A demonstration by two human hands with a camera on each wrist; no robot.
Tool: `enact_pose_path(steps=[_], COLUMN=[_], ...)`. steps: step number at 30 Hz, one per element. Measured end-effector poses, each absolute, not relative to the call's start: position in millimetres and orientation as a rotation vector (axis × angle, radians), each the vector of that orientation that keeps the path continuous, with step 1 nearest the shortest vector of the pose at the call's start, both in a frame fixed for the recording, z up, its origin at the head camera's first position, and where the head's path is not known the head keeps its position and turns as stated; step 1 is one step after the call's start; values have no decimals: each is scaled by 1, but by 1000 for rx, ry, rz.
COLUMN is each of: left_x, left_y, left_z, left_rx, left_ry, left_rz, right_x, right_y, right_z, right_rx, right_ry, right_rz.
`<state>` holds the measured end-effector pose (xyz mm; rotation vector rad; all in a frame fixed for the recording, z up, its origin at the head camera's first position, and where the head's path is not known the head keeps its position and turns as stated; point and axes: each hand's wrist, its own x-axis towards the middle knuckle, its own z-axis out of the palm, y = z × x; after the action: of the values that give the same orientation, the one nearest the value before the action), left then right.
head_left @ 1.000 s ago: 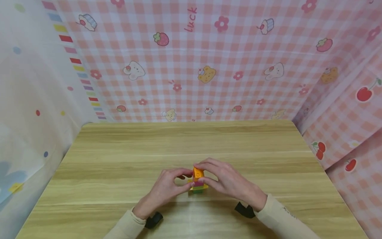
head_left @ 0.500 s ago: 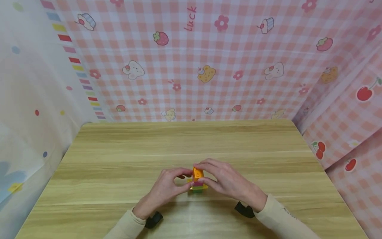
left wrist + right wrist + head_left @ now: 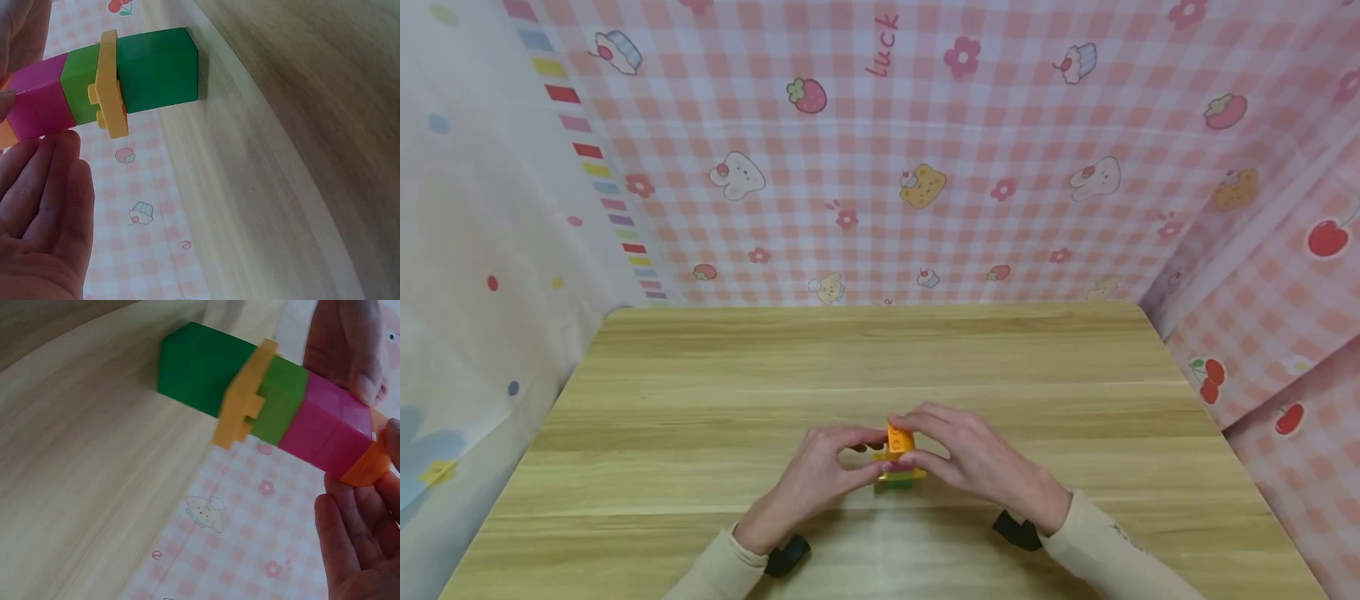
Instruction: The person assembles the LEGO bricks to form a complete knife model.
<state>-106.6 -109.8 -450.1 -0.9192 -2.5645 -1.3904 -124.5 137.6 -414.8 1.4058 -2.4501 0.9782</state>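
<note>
A tower of toy building bricks stands on the table between the two hands. Its base is a dark green brick (image 3: 159, 70), topped by a thin yellow-orange piece (image 3: 112, 84) that sticks out at the sides. Above come a light green brick (image 3: 279, 403), magenta bricks (image 3: 328, 425) and, at the top, an orange brick (image 3: 899, 440). The left hand (image 3: 823, 467) holds the magenta part between thumb and fingertips. From the other side, the right hand (image 3: 973, 454) pinches the orange brick. Fingers partly cover the orange brick in both wrist views.
The wooden table (image 3: 737, 358) reaches back to a pink checked cloth (image 3: 865, 150). More patterned cloth hangs at the left (image 3: 475, 250) and right. A dark strap (image 3: 786, 554) shows at each wrist.
Both hands and the orange brick sit very slightly lower in the head view than before. The grips on the tower look the same.
</note>
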Motion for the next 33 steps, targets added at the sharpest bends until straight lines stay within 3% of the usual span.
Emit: enact_pose_path(steps=[13, 33], left_x=[-104, -107], left_y=[-110, -110], left_z=[-450, -446], left_rx=[-911, -665], left_ry=[-2575, -2738], left_rz=[-1388, -1402], right_x=[-123, -140], right_y=[139, 143], right_z=[-420, -416], right_rx=[1408, 978], right_ry=[-2424, -2698], right_rz=[1024, 1413])
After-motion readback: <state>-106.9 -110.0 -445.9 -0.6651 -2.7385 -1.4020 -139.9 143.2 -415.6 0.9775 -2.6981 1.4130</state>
